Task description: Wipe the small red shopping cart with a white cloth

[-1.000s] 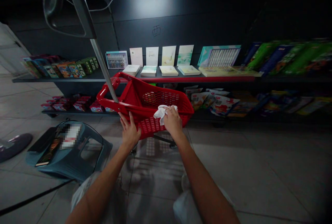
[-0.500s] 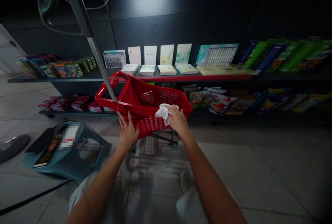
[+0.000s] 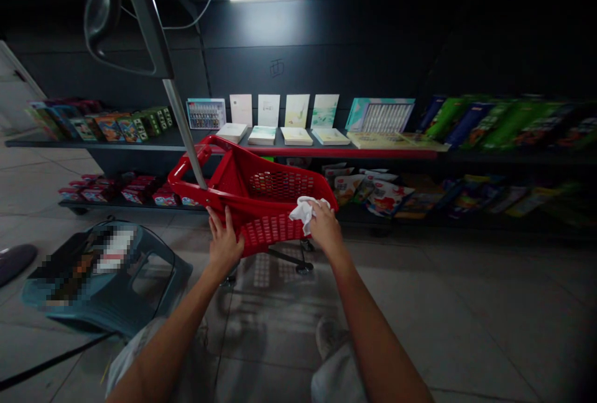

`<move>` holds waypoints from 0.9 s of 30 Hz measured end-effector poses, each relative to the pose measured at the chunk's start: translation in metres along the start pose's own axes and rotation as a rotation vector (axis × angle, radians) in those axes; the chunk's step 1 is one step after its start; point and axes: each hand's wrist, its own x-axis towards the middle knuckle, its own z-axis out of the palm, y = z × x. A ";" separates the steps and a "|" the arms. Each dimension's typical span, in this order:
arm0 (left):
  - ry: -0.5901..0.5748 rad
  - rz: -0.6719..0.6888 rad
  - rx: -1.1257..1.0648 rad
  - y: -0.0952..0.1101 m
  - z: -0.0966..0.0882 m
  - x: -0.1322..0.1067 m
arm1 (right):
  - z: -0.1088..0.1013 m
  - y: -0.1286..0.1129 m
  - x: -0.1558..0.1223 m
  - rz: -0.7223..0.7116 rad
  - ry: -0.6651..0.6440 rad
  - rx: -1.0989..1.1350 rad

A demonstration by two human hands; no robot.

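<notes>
A red plastic shopping trolley basket [image 3: 275, 188] on small wheels stands in front of me on the tiled floor. Its grey pull handle [image 3: 125, 23] rises on a metal rod toward the upper left. My left hand [image 3: 224, 242] lies flat against the basket's near wall, fingers stretched upward. My right hand [image 3: 323, 227] is closed on a crumpled white cloth [image 3: 305, 209] and presses it on the basket's near right rim.
A low dark shelf [image 3: 326, 148] behind the trolley carries notebooks, paint sets and coloured boxes; a lower tier holds packets. A teal plastic stool [image 3: 135, 278] lies at the left with dark items on it. A black cable [image 3: 51, 361] crosses the floor at the lower left.
My right hand has slid the cloth a little to the right along the rim. The view has tilted slightly; my left hand stays on the basket wall.
</notes>
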 end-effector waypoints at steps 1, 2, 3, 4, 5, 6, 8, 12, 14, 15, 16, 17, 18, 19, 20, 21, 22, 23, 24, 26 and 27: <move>0.006 0.007 -0.010 -0.001 0.001 0.000 | 0.003 -0.009 -0.002 -0.028 0.011 0.006; 0.010 0.015 -0.018 -0.003 0.002 0.000 | 0.006 -0.018 -0.005 -0.054 0.020 0.021; 0.011 0.022 -0.023 -0.004 0.003 0.000 | 0.009 -0.028 -0.007 -0.079 0.028 0.041; 0.012 0.028 -0.026 -0.005 0.004 0.000 | 0.012 -0.037 -0.010 -0.102 0.032 0.062; 0.013 0.031 -0.026 -0.006 0.004 0.000 | 0.014 -0.046 -0.012 -0.122 0.034 0.084; 0.013 0.033 -0.026 -0.006 0.004 -0.001 | 0.015 -0.053 -0.014 -0.140 0.034 0.104; 0.012 0.032 -0.021 -0.006 0.004 -0.001 | 0.016 -0.063 -0.014 -0.165 0.032 0.134; -0.016 0.027 0.001 -0.006 -0.001 0.000 | 0.012 -0.056 -0.002 -0.139 0.054 0.169; -0.034 0.029 0.015 -0.006 -0.005 -0.001 | 0.010 -0.041 0.006 -0.090 0.093 0.170; -0.042 0.032 0.015 -0.006 -0.007 -0.001 | 0.009 -0.031 0.009 -0.064 0.114 0.168; -0.047 0.034 0.008 -0.006 -0.008 -0.002 | 0.007 -0.021 0.011 -0.039 0.134 0.164; -0.048 0.037 -0.007 -0.006 -0.010 -0.003 | 0.006 -0.010 0.012 -0.016 0.153 0.161; -0.042 0.039 -0.031 -0.005 -0.011 -0.004 | 0.005 0.001 0.012 0.006 0.171 0.159; -0.027 0.040 -0.061 -0.005 -0.012 -0.005 | 0.003 0.011 0.012 0.027 0.189 0.157; -0.001 0.038 -0.095 -0.005 -0.013 -0.006 | 0.001 0.022 0.010 0.049 0.206 0.157; 0.034 0.036 -0.131 -0.006 -0.014 -0.007 | -0.001 0.032 0.009 0.074 0.222 0.159; 0.080 0.032 -0.170 -0.007 -0.014 -0.006 | -0.003 0.041 0.008 0.106 0.236 0.165; 0.134 0.024 -0.218 -0.009 -0.014 -0.005 | -0.004 0.050 0.007 0.145 0.250 0.176; 0.186 0.011 -0.277 -0.012 -0.014 -0.003 | -0.004 0.058 0.006 0.195 0.264 0.195; 0.273 -0.039 -0.430 -0.019 -0.013 0.003 | 0.000 0.069 0.005 0.326 0.294 0.271; 0.287 -0.075 -0.511 -0.023 -0.013 0.007 | 0.005 0.072 0.004 0.411 0.312 0.332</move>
